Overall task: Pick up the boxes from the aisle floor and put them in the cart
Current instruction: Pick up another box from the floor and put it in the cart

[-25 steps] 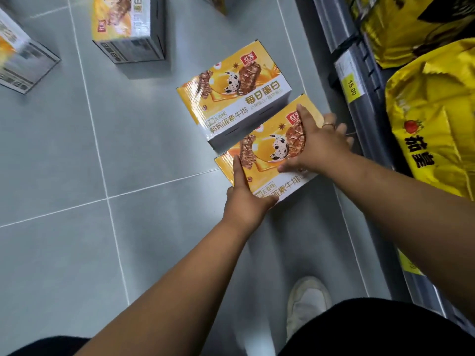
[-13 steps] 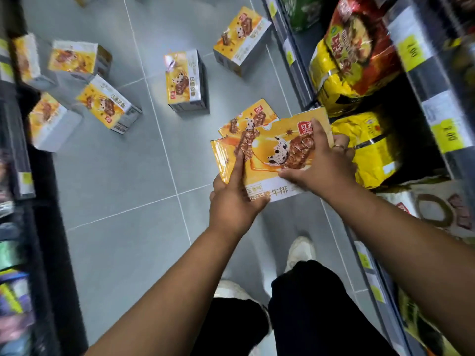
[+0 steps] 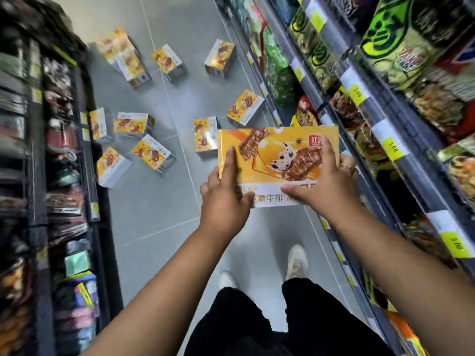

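Head view (only one). Held box is off the floor, roughly level, printed face up, in front of the person and close to the right shelving.

Left hand grips the near-left corner. Forefinger lies straight on the top face, thumb at the near edge, other fingers go under, out of sight. Right hand grips the near-right part. Thumb lies across the white strip, forefinger on top, rest wrapped round the right end. So both hands are closed on the one box, neither free.

Floor boxes, nine or so w/ the same print, lie scattered up the aisle, several bunched by the left shelving. Nearest floor box is partly hidden behind the held box's far-left corner. Cart not in view, so can't tell where it stands. Shoes are on bare tile below.

Risks, as I judge them:
- Grip sits mostly at the near edge, so the far end could dip & the box slide out if swung fast.
- Right knuckles are v. near the shelf edge & bags; a turn that way could knock stock down.
- The held box blocks part of the view down, so a step fwd could land on a floor box.
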`<state>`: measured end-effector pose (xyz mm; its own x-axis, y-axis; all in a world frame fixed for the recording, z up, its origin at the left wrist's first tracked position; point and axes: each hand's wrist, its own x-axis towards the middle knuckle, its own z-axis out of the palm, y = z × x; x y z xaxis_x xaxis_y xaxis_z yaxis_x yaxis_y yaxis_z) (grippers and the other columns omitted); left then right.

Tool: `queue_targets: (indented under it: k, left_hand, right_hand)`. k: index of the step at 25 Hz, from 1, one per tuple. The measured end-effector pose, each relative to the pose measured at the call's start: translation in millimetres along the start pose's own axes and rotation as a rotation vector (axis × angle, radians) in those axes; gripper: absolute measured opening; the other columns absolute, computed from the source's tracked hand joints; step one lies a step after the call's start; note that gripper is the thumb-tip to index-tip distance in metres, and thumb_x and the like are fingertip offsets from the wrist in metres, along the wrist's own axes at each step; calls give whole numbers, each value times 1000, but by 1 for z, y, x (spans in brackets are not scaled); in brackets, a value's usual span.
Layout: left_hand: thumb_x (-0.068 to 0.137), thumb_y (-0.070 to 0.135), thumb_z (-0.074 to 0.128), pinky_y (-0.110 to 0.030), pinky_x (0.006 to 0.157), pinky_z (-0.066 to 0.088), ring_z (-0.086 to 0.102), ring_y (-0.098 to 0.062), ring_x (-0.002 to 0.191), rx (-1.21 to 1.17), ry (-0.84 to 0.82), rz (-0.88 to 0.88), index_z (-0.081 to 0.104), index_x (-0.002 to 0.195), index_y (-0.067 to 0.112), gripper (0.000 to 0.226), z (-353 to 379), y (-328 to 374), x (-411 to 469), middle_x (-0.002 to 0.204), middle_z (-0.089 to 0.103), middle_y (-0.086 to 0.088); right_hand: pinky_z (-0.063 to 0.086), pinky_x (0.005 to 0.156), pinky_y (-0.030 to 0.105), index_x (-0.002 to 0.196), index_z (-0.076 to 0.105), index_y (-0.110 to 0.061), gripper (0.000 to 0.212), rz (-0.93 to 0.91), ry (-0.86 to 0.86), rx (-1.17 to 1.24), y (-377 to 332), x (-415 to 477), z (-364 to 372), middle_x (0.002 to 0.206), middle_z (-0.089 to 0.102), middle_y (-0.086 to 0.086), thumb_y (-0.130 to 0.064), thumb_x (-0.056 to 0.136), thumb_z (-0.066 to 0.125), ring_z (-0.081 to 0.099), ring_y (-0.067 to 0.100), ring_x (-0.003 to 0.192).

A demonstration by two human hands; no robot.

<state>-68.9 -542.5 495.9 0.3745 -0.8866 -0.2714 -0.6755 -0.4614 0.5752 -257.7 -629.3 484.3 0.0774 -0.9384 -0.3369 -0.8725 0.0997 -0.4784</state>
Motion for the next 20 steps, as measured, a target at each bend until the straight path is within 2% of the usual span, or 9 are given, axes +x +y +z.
queue_targets:
  k: [4,7,11,17,20]
  left_hand:
    - [85,28,66,-36,103,32,36,-36,124,41,-89,110,-3,152,47,98,-28,4,-9,140,39,-12]
    - [82,31,66,-36,99,34,36,-35,125,101,-149,247,-4,152,46,101,-43,6,-22,139,40,-11]
    - [82,43,67,-40,99,34,38,-36,125,179,-207,406,-9,152,44,104,-46,9,-53,137,42,-14]
    - [79,49,73,-42,101,34,41,-35,123,158,-369,669,-12,153,36,114,-7,51,-133,136,45,-11]
    - [77,49,76,-40,106,30,33,-31,134,119,-496,773,-12,154,30,119,28,85,-194,148,36,-6]
  right_hand:
    - [39,102,52,149,-2,-45,131,91,96,58,-10,-47,-7,144,23,22,-72,49,78,32,42,130]
    - [41,100,49,150,-1,-44,130,195,207,108,-13,-96,-6,141,26,22,-71,50,78,34,40,128]
    - [38,100,45,151,-4,-43,127,354,245,173,-8,-166,-6,146,27,23,-69,58,77,31,39,132]
    - [38,103,44,151,0,-44,126,624,410,274,55,-287,-15,142,26,16,-72,55,77,31,39,131]
    - [38,104,46,151,3,-41,128,748,563,347,99,-359,-20,141,27,16,-67,53,81,30,39,130]
